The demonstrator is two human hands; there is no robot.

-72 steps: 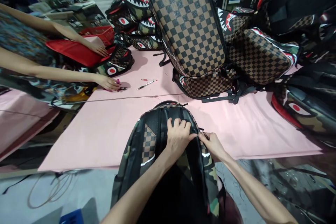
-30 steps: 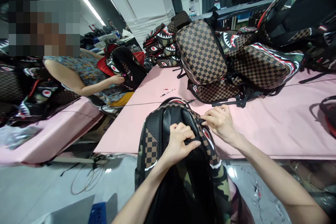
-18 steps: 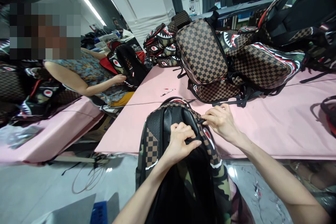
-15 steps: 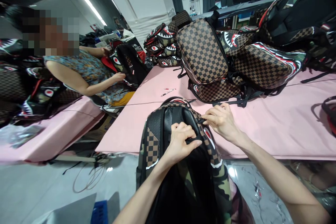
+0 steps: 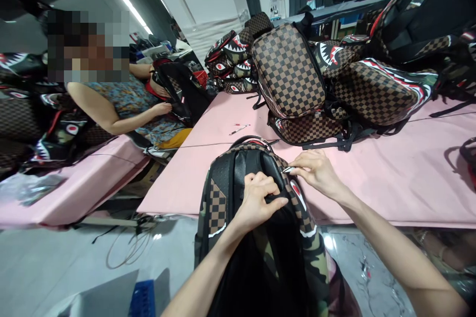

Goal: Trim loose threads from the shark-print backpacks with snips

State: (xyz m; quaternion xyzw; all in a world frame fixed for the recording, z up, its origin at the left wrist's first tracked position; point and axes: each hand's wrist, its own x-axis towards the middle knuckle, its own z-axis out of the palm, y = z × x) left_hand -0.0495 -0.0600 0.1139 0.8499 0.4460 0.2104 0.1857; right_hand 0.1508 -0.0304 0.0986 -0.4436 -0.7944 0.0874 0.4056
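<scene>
A backpack (image 5: 217,203) with brown-and-black checks, camouflage sides and a black padded back leans upright against the pink table's near edge, its back toward me. My left hand (image 5: 257,198) lies on the upper back panel, fingers curled around the black shoulder strap and thumb stretched to the right. At the bag's upper right edge, my right hand (image 5: 316,171) pinches a small pointed silver tool (image 5: 287,170). Its tip touches or nearly touches the checked edge beside the strap; its exact kind is too small to make out. Below the tool sits a red-and-white eye patch (image 5: 297,193).
Checked backpacks (image 5: 290,72) with shark-mouth prints are piled across the back of the pink table (image 5: 372,178). Two pens (image 5: 238,130) lie beyond my bag. A co-worker (image 5: 122,104) at left handles another backpack (image 5: 189,89). A blue crate (image 5: 142,298) stands on the floor.
My right hand has turned slightly at the bag's edge, and the silver tool's tip now shows. My left hand keeps its hold. The co-worker has leaned a little to the right.
</scene>
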